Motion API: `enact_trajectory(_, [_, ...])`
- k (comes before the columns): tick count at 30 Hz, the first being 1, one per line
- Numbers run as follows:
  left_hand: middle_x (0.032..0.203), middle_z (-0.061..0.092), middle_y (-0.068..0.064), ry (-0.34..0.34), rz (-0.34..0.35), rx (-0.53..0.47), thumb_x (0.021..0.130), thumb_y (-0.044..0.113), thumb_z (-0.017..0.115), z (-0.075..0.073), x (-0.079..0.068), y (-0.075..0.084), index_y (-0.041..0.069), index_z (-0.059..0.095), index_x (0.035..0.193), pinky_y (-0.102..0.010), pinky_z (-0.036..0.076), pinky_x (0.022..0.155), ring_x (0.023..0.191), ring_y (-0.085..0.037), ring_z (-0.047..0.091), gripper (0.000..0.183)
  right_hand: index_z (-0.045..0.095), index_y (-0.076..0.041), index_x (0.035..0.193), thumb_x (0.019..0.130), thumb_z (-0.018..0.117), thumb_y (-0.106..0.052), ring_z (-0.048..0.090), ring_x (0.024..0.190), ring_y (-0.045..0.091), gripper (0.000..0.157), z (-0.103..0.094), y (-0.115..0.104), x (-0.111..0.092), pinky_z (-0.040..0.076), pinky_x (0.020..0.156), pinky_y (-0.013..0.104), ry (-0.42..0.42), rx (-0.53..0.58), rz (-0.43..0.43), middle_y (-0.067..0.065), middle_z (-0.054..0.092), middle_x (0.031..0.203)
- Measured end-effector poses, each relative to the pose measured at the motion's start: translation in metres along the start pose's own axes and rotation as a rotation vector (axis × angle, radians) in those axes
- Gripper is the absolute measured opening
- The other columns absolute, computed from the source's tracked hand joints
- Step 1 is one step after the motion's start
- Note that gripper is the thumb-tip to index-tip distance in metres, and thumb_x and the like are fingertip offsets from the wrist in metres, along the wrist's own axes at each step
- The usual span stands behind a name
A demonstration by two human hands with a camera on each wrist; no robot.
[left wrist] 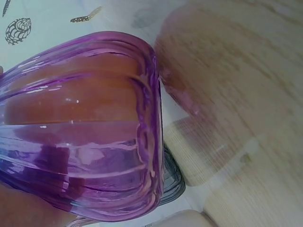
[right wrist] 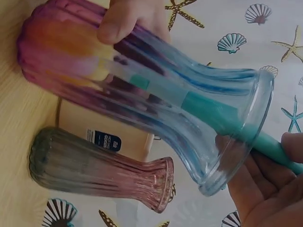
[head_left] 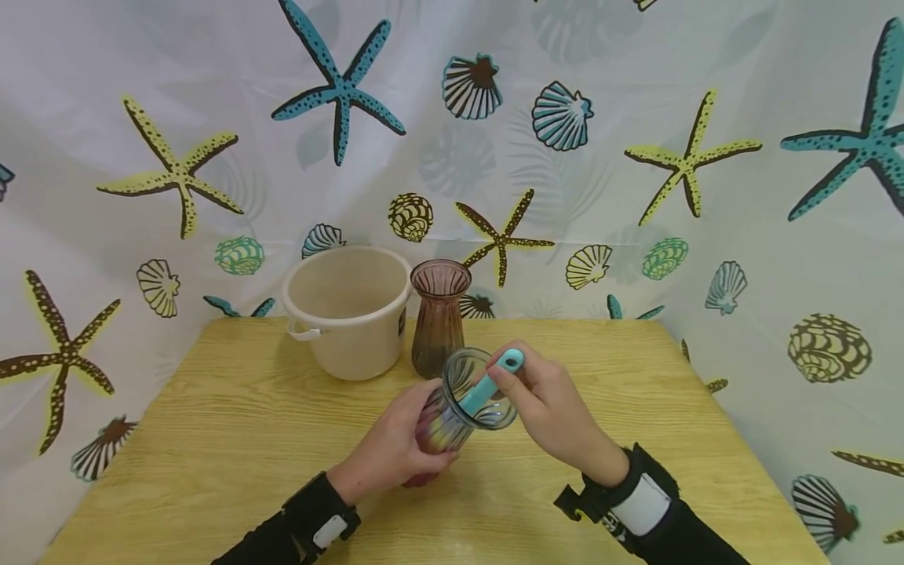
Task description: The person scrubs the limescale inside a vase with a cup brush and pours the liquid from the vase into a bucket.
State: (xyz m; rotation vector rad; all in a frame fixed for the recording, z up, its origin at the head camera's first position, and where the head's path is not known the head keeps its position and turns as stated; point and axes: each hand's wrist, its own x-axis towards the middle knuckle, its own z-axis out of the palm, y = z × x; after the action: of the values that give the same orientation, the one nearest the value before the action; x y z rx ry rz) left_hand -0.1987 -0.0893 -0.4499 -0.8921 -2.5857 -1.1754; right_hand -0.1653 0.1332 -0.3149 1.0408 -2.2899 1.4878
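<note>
My left hand [head_left: 391, 447] grips a ribbed glass vase [head_left: 446, 430] round its body, tilted so its flared mouth faces up and to the right. The glass runs from purple-pink at the base to clear blue at the rim. Between thumb and fingers, my right hand [head_left: 554, 404] holds the teal handle of a bottle brush [head_left: 487, 388] that reaches in through the mouth. Through the glass in the right wrist view, its orange and yellow head [right wrist: 85, 47] shows blurred near the base. The left wrist view shows the vase's purple base [left wrist: 104, 127] close up.
Behind the vase stands a second ribbed vase [head_left: 438, 322], brownish pink and upright. To its left is a cream bucket [head_left: 360, 341] with a handle. Both stand on a wooden table [head_left: 247, 424], before a hanging cloth [head_left: 621, 63] printed with starfish and shells.
</note>
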Motion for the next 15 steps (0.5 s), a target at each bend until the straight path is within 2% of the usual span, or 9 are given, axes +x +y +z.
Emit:
enact_trajectory(9, [0.125, 0.042, 0.011, 0.006, 0.006, -0.006, 0.069, 0.044, 0.08, 0.0, 0.0, -0.002, 0.033, 0.031, 0.139, -0.041, 0.046, 0.09, 0.11, -0.007, 0.039, 0.086, 0.053, 0.007, 0.1, 0.098, 0.042, 0.008, 0.064, 0.08, 0.033, 0.012, -0.001, 0.004, -0.001, 0.057, 0.068, 0.048, 0.012, 0.209, 0.076, 0.024, 0.065, 0.095])
enact_trajectory(15, [0.126, 0.042, 0.009, -0.003, -0.009, -0.034, 0.07, 0.044, 0.08, 0.0, -0.001, -0.002, 0.032, 0.03, 0.141, -0.043, 0.046, 0.089, 0.11, -0.008, 0.04, 0.088, 0.053, 0.006, 0.104, 0.099, 0.042, 0.004, 0.063, 0.087, 0.033, 0.012, -0.006, 0.012, -0.003, 0.057, 0.071, 0.044, 0.066, 0.29, 0.042, 0.028, 0.064, 0.098])
